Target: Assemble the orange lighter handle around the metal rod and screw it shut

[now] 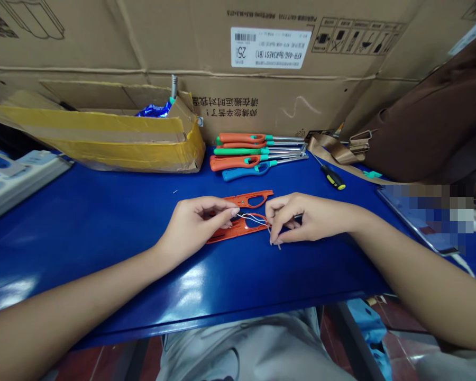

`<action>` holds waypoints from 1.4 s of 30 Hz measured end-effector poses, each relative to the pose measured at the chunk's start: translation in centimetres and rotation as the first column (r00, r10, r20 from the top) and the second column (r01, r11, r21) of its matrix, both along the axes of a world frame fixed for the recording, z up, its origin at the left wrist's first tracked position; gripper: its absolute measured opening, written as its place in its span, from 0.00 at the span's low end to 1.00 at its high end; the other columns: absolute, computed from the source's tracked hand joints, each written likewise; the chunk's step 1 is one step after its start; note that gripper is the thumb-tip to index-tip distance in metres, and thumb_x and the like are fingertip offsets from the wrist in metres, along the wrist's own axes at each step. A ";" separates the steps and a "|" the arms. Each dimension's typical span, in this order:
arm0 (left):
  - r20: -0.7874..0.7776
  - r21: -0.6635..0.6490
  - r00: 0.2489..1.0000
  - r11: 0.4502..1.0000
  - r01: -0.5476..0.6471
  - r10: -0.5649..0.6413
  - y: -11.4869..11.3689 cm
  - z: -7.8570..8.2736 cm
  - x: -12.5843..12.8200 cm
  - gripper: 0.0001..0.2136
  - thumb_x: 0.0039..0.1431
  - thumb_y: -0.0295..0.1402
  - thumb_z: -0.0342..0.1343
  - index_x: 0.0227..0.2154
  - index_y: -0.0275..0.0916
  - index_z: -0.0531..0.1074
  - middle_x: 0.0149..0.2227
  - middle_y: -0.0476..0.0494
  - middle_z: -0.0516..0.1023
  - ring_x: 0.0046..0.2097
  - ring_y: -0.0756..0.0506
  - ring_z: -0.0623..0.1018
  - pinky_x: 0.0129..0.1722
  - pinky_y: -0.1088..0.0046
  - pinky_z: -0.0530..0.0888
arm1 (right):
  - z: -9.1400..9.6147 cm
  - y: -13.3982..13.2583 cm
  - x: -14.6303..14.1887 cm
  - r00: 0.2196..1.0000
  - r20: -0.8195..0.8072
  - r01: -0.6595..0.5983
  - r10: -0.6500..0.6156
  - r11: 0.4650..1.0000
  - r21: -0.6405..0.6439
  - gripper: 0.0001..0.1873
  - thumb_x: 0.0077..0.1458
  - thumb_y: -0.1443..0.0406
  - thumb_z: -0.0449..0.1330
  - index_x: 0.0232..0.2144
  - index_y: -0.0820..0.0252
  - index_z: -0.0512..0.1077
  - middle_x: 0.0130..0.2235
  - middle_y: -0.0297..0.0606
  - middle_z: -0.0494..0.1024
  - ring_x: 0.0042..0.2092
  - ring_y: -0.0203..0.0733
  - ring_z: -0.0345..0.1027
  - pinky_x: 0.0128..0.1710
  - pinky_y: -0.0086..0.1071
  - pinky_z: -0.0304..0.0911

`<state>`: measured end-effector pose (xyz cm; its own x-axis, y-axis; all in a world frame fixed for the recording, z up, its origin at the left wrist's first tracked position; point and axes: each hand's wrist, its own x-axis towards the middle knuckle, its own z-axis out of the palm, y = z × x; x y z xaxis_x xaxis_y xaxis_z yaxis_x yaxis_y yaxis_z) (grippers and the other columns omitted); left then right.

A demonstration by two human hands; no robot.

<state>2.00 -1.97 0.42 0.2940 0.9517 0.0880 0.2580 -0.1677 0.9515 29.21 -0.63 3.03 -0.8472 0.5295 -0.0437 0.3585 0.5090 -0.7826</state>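
My left hand (200, 221) rests on the blue table (103, 222), fingers curled and pinching thin white wires (252, 218) over an orange plastic lighter shell half (238, 228). My right hand (301, 217) is closed in a pinch on the other end of the wires and a thin dark part at the shell's right end. A second orange shell half (250, 199) lies just behind, touching neither hand.
Several finished long lighters (254, 152) in orange, green and blue lie stacked at the back. A black-and-yellow screwdriver (330, 175) sits to their right. An open taped carton (103, 135) stands back left, large cardboard boxes (262, 47) behind, brown fabric (432, 127) at right.
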 end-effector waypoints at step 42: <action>-0.092 0.061 0.994 0.996 0.058 -0.052 0.3 -0.4 0.0 0.09 0.57 0.39 0.67 0.35 0.40 0.84 0.35 0.45 0.87 0.35 0.47 0.84 0.35 0.75 0.79 | 0.1 -0.4 -0.7 0.980 0.075 0.172 -0.183 0.976 0.136 0.05 0.56 0.72 0.62 0.38 0.63 0.73 0.31 0.28 0.66 0.26 0.29 0.58 0.29 0.25 0.58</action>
